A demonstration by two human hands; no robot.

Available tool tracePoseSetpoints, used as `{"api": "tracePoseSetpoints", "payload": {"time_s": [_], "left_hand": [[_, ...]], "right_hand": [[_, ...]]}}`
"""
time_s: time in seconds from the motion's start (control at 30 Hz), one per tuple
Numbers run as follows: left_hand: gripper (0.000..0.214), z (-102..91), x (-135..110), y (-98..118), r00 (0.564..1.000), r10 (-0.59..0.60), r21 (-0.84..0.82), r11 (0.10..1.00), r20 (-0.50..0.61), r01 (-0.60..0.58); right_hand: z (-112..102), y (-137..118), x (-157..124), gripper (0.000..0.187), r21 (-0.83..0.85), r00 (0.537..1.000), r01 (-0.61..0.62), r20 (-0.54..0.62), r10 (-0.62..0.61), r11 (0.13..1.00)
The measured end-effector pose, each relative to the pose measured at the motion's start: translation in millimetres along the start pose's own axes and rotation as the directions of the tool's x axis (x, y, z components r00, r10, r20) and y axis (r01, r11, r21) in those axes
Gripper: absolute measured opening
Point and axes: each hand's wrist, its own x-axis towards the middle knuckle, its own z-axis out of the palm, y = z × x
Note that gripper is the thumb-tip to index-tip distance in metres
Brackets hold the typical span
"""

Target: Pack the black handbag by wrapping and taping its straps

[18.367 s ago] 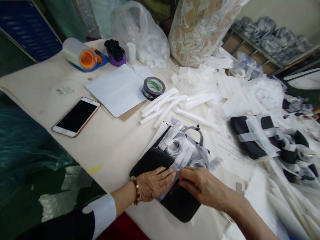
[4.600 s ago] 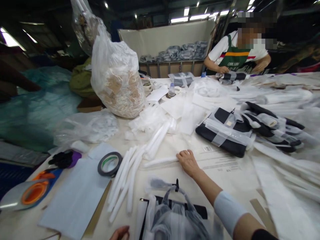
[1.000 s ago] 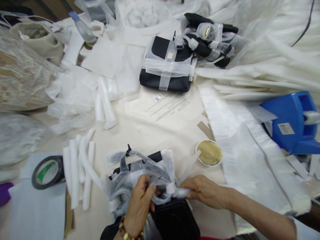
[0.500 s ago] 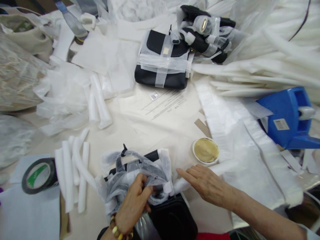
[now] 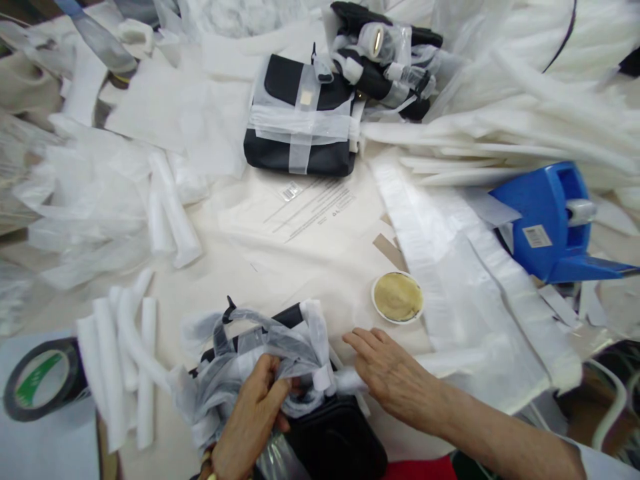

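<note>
Close to me lies a black bag (image 5: 336, 440) whose straps are bundled in translucent plastic wrap. My left hand (image 5: 255, 403) is closed, thumb and fingers pinching the plastic-wrapped strap (image 5: 295, 363) on top of it. Just right of the bag, my right hand (image 5: 395, 373) hovers or rests over a white foam tube (image 5: 450, 362); contact is unclear. Its fingers stretch toward the bag, some partly bent. Beyond that hand sits a round white-rimmed dish (image 5: 398, 298) with a yellowish filling.
Several white foam tubes (image 5: 113, 367) and a tape roll (image 5: 45, 379) lie at left. A second black bag (image 5: 300, 117), strapped in plastic, sits at the back beside wrapped black straps (image 5: 385, 80). At right are a blue tape dispenser (image 5: 545, 223) and plastic sheets (image 5: 480, 300).
The view has swung rightward, so everything appears further left. My left hand keeps its hold on the wrapped strap. My right hand stays beside the bag with little change.
</note>
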Motion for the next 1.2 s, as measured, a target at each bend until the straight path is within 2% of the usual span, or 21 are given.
{"api": "tracePoseSetpoints", "payload": {"time_s": [0.07,0.13,0.23,0.3,0.37,0.43,0.47,0.57,0.6,0.7,0.77,0.8,0.93,1.0,1.1,1.2], "left_hand": [[0.021,-0.1,1,-1,1.000,-0.001,0.011,1.000,0.003,0.001],[0.020,0.0,1,0,1.000,-0.005,0.015,1.000,0.011,0.005],[0.020,0.2,0,4,1.000,-0.013,-0.002,1.000,0.015,0.013],[0.019,0.1,-1,8,1.000,-0.017,-0.012,1.000,0.011,0.018],[0.021,0.0,-2,9,1.000,-0.021,-0.023,1.000,0.006,0.021],[0.022,0.3,-2,10,1.000,-0.019,-0.036,0.999,0.001,0.019],[0.023,0.5,-2,9,1.000,-0.017,-0.041,0.999,0.000,0.017],[0.023,1.5,-1,8,1.000,-0.013,-0.045,0.999,-0.011,0.013],[0.023,1.7,-1,7,1.000,-0.015,-0.051,0.999,-0.013,0.014],[0.022,1.4,-1,7,0.999,-0.020,-0.084,0.996,-0.033,0.017],[0.022,0.7,-1,7,0.999,-0.022,-0.098,0.995,-0.042,0.017],[0.022,0.3,-1,7,0.999,-0.022,-0.100,0.995,-0.042,0.018],[0.022,-0.4,-1,6,0.999,-0.018,-0.115,0.993,-0.037,0.013],[0.022,-0.5,-1,5,0.999,-0.010,-0.117,0.993,-0.039,0.006],[0.020,-0.7,0,2,0.999,-0.008,-0.092,0.996,-0.038,0.005],[0.019,-1.2,0,-1,1.000,-0.013,-0.072,0.997,-0.025,0.011]], "right_hand": [[-1,2,-1,0.013,0.109,0.991,-0.043,0.129,0.029,0.993],[-4,7,-1,0.011,0.247,0.951,-0.145,0.303,0.066,0.958],[-10,18,3,0.026,0.480,0.879,-0.284,0.477,0.025,0.830],[-11,26,7,0.024,0.644,0.864,-0.339,0.502,-0.045,0.686],[-7,30,12,0.020,0.783,0.860,-0.395,0.499,-0.107,0.481],[1,31,18,0.021,0.842,0.850,-0.447,0.505,-0.149,0.301],[5,31,21,0.022,0.847,0.841,-0.473,0.516,-0.162,0.241],[16,29,31,0.022,0.826,0.804,-0.541,0.563,-0.191,0.157],[19,28,34,0.020,0.813,0.790,-0.573,0.582,-0.192,0.104],[25,23,40,0.015,0.738,0.752,-0.658,0.634,-0.178,-0.152],[27,19,40,0.016,0.688,0.745,-0.662,0.648,-0.160,-0.297],[27,17,40,0.017,0.682,0.747,-0.656,0.649,-0.147,-0.323],[28,18,32,0.015,0.697,0.751,-0.652,0.648,-0.127,-0.297],[29,21,25,0.016,0.682,0.765,-0.630,0.626,-0.149,-0.370],[32,23,17,0.019,0.646,0.803,-0.552,0.582,-0.128,-0.527],[31,21,15,0.020,0.596,0.806,-0.493,0.587,-0.074,-0.634]]}}
